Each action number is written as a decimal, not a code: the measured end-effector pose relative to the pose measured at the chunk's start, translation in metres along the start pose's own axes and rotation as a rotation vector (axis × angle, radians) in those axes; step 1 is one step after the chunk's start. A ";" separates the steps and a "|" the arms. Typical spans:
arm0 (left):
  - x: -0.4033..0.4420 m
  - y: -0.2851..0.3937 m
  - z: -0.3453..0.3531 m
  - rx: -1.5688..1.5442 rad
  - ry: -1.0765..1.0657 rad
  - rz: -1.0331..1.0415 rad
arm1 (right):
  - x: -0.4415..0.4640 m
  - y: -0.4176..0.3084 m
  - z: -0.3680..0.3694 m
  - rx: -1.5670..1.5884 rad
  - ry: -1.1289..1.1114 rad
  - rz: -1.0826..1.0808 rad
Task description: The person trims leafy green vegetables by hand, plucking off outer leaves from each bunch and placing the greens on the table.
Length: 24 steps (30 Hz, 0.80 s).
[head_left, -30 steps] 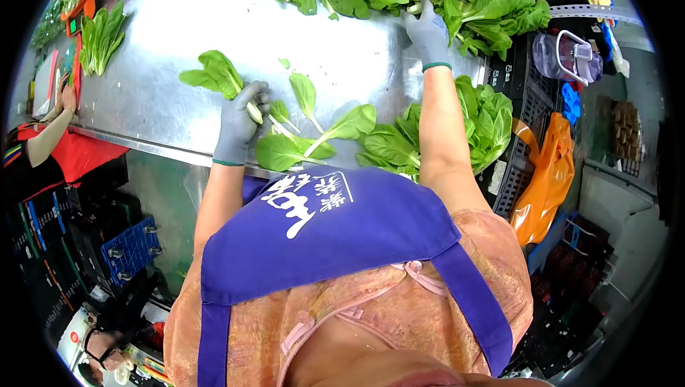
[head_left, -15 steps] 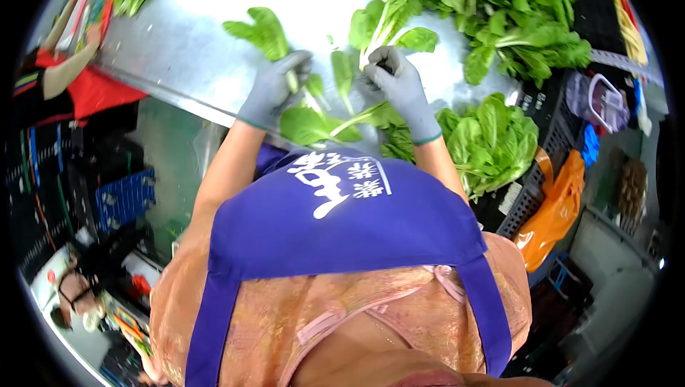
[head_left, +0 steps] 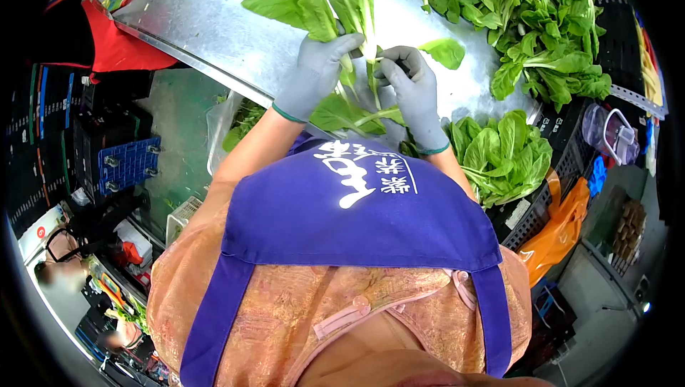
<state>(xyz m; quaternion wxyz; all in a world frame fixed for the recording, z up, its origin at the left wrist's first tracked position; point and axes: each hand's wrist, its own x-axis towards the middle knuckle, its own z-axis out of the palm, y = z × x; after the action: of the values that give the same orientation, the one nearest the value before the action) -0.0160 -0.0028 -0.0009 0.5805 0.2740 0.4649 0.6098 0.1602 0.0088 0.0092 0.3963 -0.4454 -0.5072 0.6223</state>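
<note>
My left hand (head_left: 321,73), in a grey glove, is closed around a leafy green like bok choy (head_left: 365,19), its pale stem base pointing down towards me. A broad loose-looking leaf (head_left: 303,5) also rises from that grip. At the stem base, the gloved fingers of my right hand (head_left: 410,84) are pinched together, beside a narrow leaf (head_left: 372,84) hanging down. The fingertips partly hide the contact. Under both hands, detached leaves (head_left: 346,114) lie at the near edge of the metal table (head_left: 221,12). A single leaf (head_left: 444,52) lies right of my right hand.
A large heap of greens (head_left: 542,44) covers the table's right side. Nearer me, more greens (head_left: 503,151) sit by a black crate (head_left: 524,219). An orange bag (head_left: 556,219) hangs at the right. Lower left are a blue wheeled dolly (head_left: 128,162) and people.
My left hand has moved right and up to the leafy green, which has turned more upright. My right hand has shifted slightly right and down to its base. The view has shifted a little.
</note>
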 end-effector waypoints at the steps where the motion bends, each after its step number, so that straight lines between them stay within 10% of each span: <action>1: -0.001 -0.001 0.002 -0.013 0.032 0.039 | -0.003 0.002 0.001 0.170 -0.015 0.090; 4: -0.003 -0.002 -0.011 0.450 -0.026 0.337 | -0.006 0.012 -0.005 0.466 -0.178 0.356; 8: -0.001 0.014 -0.004 -0.002 -0.012 0.029 | -0.005 0.013 -0.011 -0.136 -0.212 0.251; 24: -0.009 0.005 0.020 0.311 -0.036 -0.020 | 0.015 0.017 -0.015 0.231 -0.034 0.184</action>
<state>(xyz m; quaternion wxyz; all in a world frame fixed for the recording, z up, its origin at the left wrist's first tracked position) 0.0009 -0.0061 0.0137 0.5454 0.3670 0.5458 0.5196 0.1697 0.0246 -0.0114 0.3775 -0.4310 -0.3959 0.7176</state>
